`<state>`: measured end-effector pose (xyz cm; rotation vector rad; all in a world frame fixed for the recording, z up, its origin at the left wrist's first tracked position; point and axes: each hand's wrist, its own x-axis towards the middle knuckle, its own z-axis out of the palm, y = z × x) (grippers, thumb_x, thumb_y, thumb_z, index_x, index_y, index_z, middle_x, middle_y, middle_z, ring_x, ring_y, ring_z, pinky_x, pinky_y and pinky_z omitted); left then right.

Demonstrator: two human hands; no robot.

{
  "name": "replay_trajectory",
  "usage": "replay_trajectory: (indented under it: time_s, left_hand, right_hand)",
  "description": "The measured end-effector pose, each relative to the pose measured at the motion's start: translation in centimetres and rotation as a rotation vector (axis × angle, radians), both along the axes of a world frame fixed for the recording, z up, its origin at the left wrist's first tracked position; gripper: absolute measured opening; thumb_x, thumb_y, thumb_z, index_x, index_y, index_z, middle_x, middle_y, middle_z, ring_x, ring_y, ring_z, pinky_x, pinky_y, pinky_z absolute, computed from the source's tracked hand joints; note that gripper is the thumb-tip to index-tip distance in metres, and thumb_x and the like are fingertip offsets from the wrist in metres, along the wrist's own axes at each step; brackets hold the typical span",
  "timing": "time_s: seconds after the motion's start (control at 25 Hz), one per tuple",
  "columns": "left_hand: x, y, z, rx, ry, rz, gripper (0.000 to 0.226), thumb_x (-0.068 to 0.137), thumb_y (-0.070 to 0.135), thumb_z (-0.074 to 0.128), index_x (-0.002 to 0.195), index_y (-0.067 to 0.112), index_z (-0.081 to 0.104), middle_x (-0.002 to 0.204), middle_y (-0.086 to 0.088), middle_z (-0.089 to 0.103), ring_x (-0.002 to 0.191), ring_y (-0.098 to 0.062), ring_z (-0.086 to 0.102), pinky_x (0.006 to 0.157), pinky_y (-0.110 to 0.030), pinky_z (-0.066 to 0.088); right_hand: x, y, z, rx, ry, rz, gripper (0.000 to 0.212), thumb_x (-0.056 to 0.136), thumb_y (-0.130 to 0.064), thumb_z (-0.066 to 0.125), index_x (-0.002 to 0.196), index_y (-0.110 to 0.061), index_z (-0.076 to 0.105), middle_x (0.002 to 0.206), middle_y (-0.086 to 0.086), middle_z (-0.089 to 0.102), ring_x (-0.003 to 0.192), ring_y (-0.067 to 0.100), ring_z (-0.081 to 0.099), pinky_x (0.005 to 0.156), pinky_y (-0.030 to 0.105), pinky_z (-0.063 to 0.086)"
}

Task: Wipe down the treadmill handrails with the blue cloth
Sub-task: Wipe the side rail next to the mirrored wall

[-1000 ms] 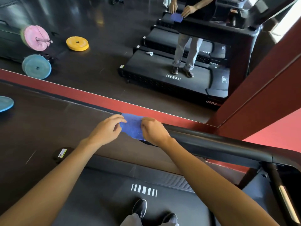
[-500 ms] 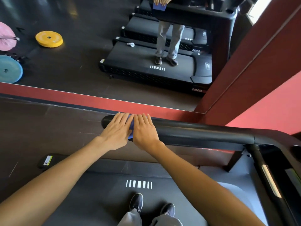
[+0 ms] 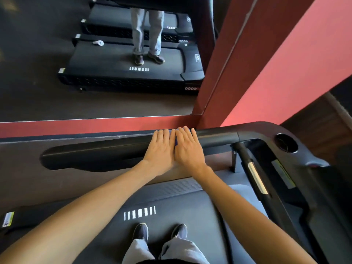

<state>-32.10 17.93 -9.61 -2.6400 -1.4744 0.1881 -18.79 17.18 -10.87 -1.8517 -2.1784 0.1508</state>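
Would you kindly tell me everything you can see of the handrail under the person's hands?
The handrail is a thick, matte black bar, plastic or rubber by its look, running level beside the belt. Its free end is rounded; the other end bends into the console. Both hands lie flat on it side by side, left hand, right hand, with a sliver of blue cloth showing between them.

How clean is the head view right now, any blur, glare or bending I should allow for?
Head view: wide-angle bending curves the handrail and the red wall edges; a bright glare strip sits on the console bar; both hands look sharp; the blue cloth shows only as a sliver between them.
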Motion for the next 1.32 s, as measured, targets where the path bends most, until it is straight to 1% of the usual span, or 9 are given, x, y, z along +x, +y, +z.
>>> replay_trajectory:
  time_s: [0.08,0.24,0.48,0.6,0.76,0.92,1.08,1.2,1.32]
  left_hand:
    - [4.7,0.6,-0.2,0.013,-0.015,-0.017,0.075,0.088,0.037,0.005,0.149,-0.004,0.023,0.137,-0.024,0.047,0.123,-0.039,0.047,0.112,-0.050,0.035]
    - [14.0,1.9,-1.2,0.012,-0.008,-0.036,0.062,0.095,0.040,0.042,0.142,0.000,0.036,0.131,-0.019,0.054,0.120,-0.035,0.052,0.111,-0.048,0.038]
    - [20.7,2.6,-0.5,-0.012,0.033,-0.046,0.058,0.092,0.039,0.043,0.136,0.002,0.043,0.125,-0.019,0.057,0.113,-0.033,0.055,0.105,-0.046,0.043]
    - [19.6,2.7,-0.5,0.019,0.032,-0.104,0.055,0.093,0.031,0.036,0.139,0.001,0.038,0.122,-0.018,0.057,0.106,-0.031,0.054,0.100,-0.042,0.043]
    - [15.4,2.7,-1.0,0.046,0.000,-0.119,0.067,0.093,0.039,0.046,0.147,0.000,0.036,0.130,-0.018,0.056,0.115,-0.031,0.053,0.106,-0.042,0.042]
    - [7.5,1.2,-0.6,0.055,0.014,-0.080,0.081,0.095,0.050,0.048,0.155,0.001,0.026,0.142,-0.020,0.051,0.128,-0.034,0.049,0.116,-0.045,0.036]
    - [-3.7,-0.3,-0.5,0.052,-0.041,-0.049,0.076,0.099,0.042,0.046,0.157,0.001,0.021,0.152,-0.024,0.043,0.138,-0.040,0.043,0.120,-0.050,0.030]
    - [-12.5,-1.2,0.0,0.052,-0.051,-0.022,0.068,0.101,0.040,0.026,0.155,-0.001,0.027,0.149,-0.026,0.045,0.132,-0.041,0.047,0.116,-0.050,0.036]
    - [-20.2,-2.3,0.5,0.033,0.005,0.068,0.067,0.100,0.039,0.020,0.150,-0.001,0.035,0.139,-0.024,0.051,0.122,-0.040,0.050,0.110,-0.049,0.039]
  right_hand:
    - [4.2,0.5,-0.2,-0.002,0.005,-0.076,0.032,0.098,-0.017,0.039,0.126,-0.011,0.054,0.131,0.005,0.057,0.136,0.030,0.044,0.121,0.049,0.023]
    - [12.1,0.5,0.0,0.007,-0.011,-0.147,0.025,0.091,-0.016,0.048,0.115,-0.017,0.052,0.125,-0.002,0.055,0.133,0.023,0.043,0.118,0.051,0.028]
    - [18.7,1.4,0.2,-0.036,-0.049,-0.202,0.021,0.093,-0.012,0.049,0.114,-0.012,0.053,0.130,0.005,0.055,0.138,0.029,0.042,0.120,0.050,0.027]
    - [17.9,1.2,0.1,0.081,0.041,-0.190,0.009,0.088,-0.006,0.049,0.096,-0.009,0.053,0.106,0.005,0.057,0.112,0.031,0.051,0.112,0.044,0.033]
    - [13.8,1.0,-0.2,0.154,0.011,-0.173,0.007,0.085,-0.006,0.048,0.090,-0.008,0.050,0.097,0.007,0.054,0.097,0.029,0.048,0.104,0.046,0.039]
    - [6.6,0.4,-0.8,0.182,-0.034,-0.111,0.010,0.088,-0.005,0.049,0.096,-0.004,0.054,0.102,0.012,0.056,0.102,0.034,0.051,0.110,0.048,0.035]
    - [-3.5,-0.4,-1.2,0.183,0.013,-0.013,0.024,0.089,-0.006,0.049,0.109,0.002,0.059,0.114,0.019,0.061,0.115,0.039,0.053,0.117,0.051,0.031]
    - [-11.1,-0.7,-0.8,0.100,0.027,0.102,0.043,0.088,-0.018,0.046,0.123,0.004,0.058,0.126,0.021,0.061,0.123,0.041,0.054,0.118,0.052,0.031]
    - [-18.7,-1.0,0.3,0.058,0.061,0.202,0.045,0.083,-0.021,0.044,0.119,0.002,0.059,0.119,0.017,0.063,0.113,0.037,0.057,0.116,0.047,0.031]
